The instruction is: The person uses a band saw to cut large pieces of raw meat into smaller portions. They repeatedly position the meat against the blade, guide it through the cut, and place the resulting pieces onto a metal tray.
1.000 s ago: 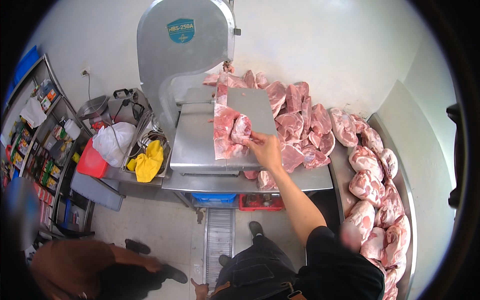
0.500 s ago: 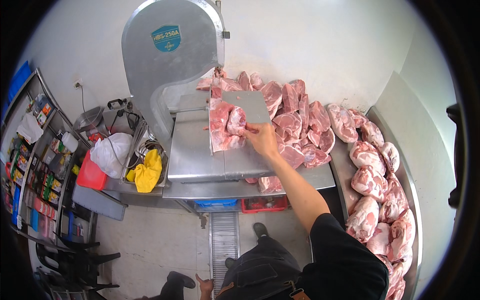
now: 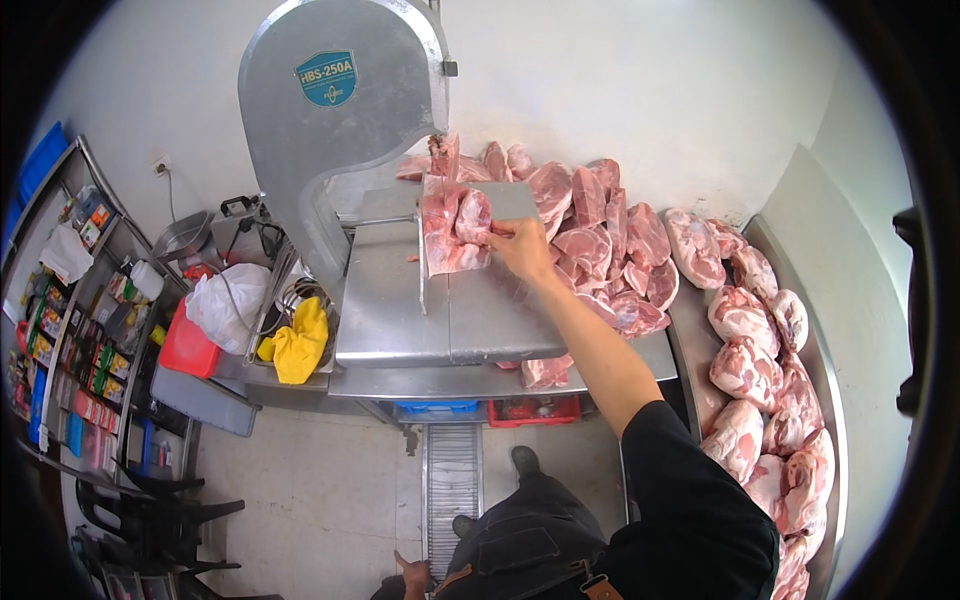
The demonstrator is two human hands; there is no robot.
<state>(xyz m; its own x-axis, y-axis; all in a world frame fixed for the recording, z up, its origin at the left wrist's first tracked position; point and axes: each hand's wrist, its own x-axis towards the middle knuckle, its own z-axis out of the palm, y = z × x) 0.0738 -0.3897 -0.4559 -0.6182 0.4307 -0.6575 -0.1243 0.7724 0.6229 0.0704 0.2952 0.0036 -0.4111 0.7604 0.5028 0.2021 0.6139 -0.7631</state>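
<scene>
My right hand (image 3: 522, 248) grips the near right side of a pink piece of raw meat (image 3: 451, 245) with fingers and thumb. That piece lies on the steel table (image 3: 392, 300) of an upright bandsaw (image 3: 345, 120), against a thin upright guide plate (image 3: 422, 265). Its far end is at the blade line, where more meat (image 3: 442, 155) stands; the cut itself is too small to make out. Low in the picture, beside my dark apron (image 3: 520, 545), hangs my left hand (image 3: 413, 575), with nothing visible in it and one digit stretched out.
Cut meat pieces (image 3: 585, 250) are heaped right of the saw. Large uncut joints (image 3: 745, 375) fill a steel trough (image 3: 830, 470) farther right. Left are a yellow cloth (image 3: 298, 342), a white bag (image 3: 228, 305) and loaded shelves (image 3: 95, 330). A floor grate (image 3: 453, 480) runs below.
My right hand has pushed the meat a little farther along the guide plate, away from me toward the blade. A dark leg and shoe at the lower left have mostly gone from view.
</scene>
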